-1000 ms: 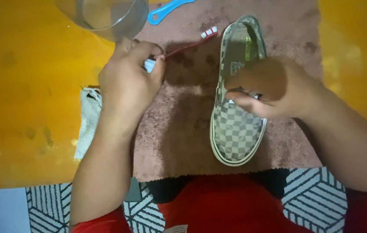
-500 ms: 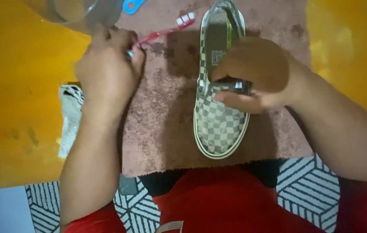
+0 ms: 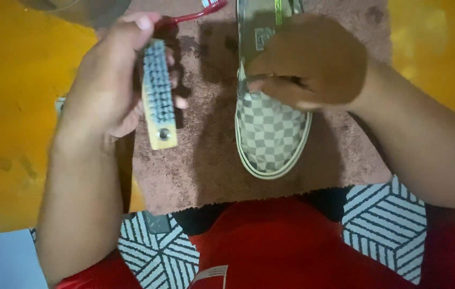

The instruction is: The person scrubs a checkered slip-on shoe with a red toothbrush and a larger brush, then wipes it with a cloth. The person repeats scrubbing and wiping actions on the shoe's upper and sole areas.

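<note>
My left hand (image 3: 111, 80) grips a scrubbing brush (image 3: 158, 96) with a pale wooden back and dark bristles, lifted above the brown towel (image 3: 206, 160) with the bristles facing up. My right hand (image 3: 313, 67) clasps the middle of a grey-and-cream checkered slip-on shoe (image 3: 271, 136), which lies on the towel with its toe pointing toward me. A red toothbrush (image 3: 192, 15) lies on the towel just beyond the left hand, near the shoe's heel end.
A clear glass bowl (image 3: 77, 9) sits at the top left on the yellow surface (image 3: 8, 107). A black-and-white patterned mat (image 3: 382, 225) lies near my red-clothed lap. A pale blue sheet (image 3: 2, 259) is at the bottom left.
My left hand has lifted the scrubbing brush off the towel and turned it bristles up. The view has shifted closer. My right hand stays on the shoe.
</note>
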